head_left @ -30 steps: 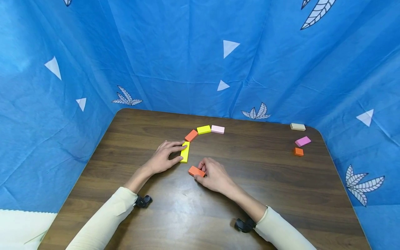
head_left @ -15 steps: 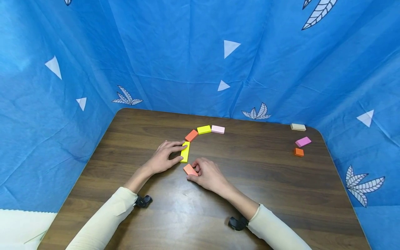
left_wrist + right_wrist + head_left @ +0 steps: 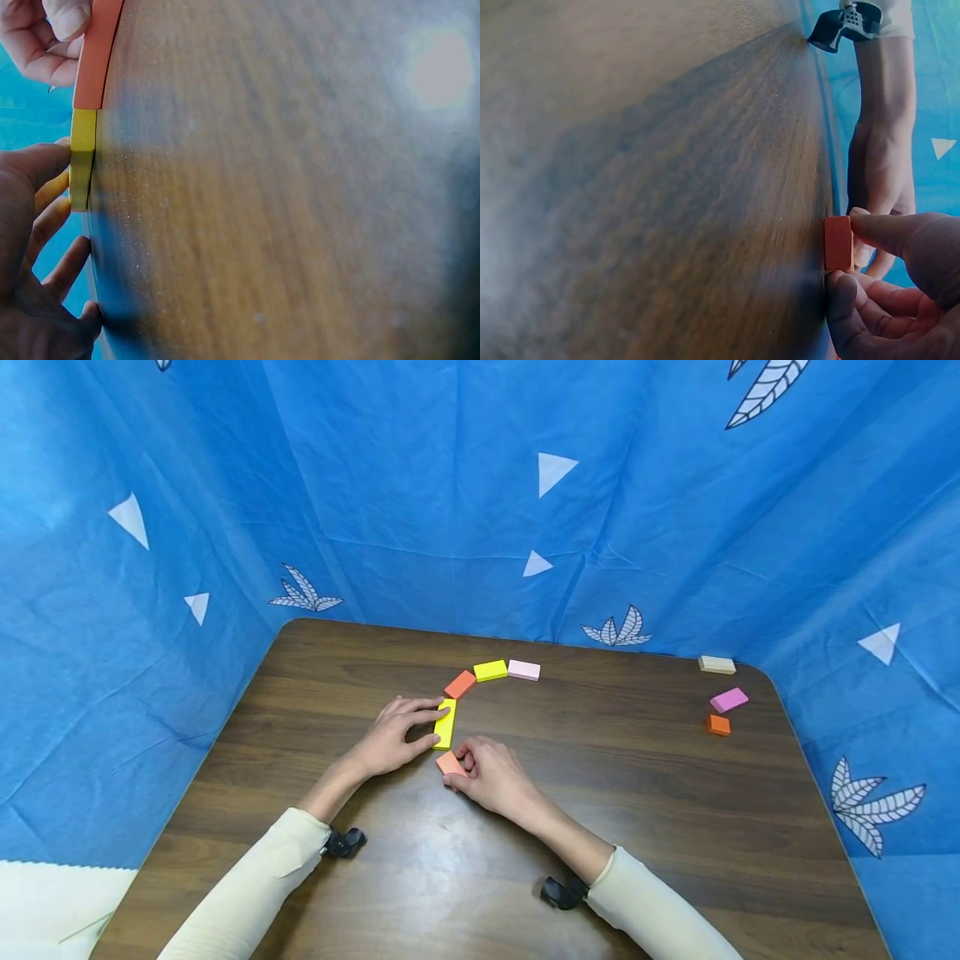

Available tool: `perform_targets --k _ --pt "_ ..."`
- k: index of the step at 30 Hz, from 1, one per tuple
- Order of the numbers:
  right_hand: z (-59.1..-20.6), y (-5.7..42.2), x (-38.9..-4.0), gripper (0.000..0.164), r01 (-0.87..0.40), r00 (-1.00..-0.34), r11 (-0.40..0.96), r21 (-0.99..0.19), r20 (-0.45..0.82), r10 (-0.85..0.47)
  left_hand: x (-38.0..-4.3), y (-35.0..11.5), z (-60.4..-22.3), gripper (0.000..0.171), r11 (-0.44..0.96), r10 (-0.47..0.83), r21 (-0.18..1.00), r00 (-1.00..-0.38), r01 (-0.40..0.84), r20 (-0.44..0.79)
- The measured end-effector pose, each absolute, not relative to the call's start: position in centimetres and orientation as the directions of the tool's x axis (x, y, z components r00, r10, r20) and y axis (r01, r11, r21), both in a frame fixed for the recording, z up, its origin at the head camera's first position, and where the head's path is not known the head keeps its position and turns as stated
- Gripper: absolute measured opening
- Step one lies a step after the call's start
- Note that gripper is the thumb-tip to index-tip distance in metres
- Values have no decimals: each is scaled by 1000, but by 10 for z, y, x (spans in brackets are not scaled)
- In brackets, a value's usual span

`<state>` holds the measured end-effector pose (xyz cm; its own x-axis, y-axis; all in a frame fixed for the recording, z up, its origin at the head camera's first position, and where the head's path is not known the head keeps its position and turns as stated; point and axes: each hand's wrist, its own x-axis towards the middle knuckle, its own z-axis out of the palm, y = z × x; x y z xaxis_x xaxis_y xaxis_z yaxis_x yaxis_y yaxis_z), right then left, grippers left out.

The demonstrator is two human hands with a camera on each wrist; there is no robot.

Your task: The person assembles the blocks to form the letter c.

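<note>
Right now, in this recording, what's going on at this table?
A person's right hand holds a coral block at the near end of a yellow block, on which the left hand rests; whether the two blocks touch is hard to tell. Beyond them, a red-orange block, a second yellow block and a pale pink block carry on the line in a curve. Off at the far right of the table lie a cream block, a magenta block and a bright orange block.

Left hand: back upward, your fingers extended and spread, thumb apart.
Right hand: your thumb and fingertips pinch.
Reach: your left arm and right arm angle forward and inward, hands near but apart.
</note>
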<state>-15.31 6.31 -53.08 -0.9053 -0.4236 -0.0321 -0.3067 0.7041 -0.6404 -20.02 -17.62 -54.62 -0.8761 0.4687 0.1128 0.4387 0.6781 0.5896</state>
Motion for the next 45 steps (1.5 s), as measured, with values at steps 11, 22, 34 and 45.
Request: perform_targets --k 11,22,34,45 --pt "-532 62 -153 33 -323 -905 697 -641 -7 -426 -200 -176 -546 51 679 471 588 -875 440 111" --pt "-533 62 -155 33 -334 -903 688 -644 11 -429 -200 -175 -545 52 682 469 584 -876 440 113" --pt "-533 70 -160 30 -269 -897 631 -728 -49 -439 -201 -175 -548 51 683 467 592 -879 429 97" --pt "-530 119 -175 26 -168 -944 640 -750 -63 -322 -201 -176 -548 52 703 461 579 -885 412 71"
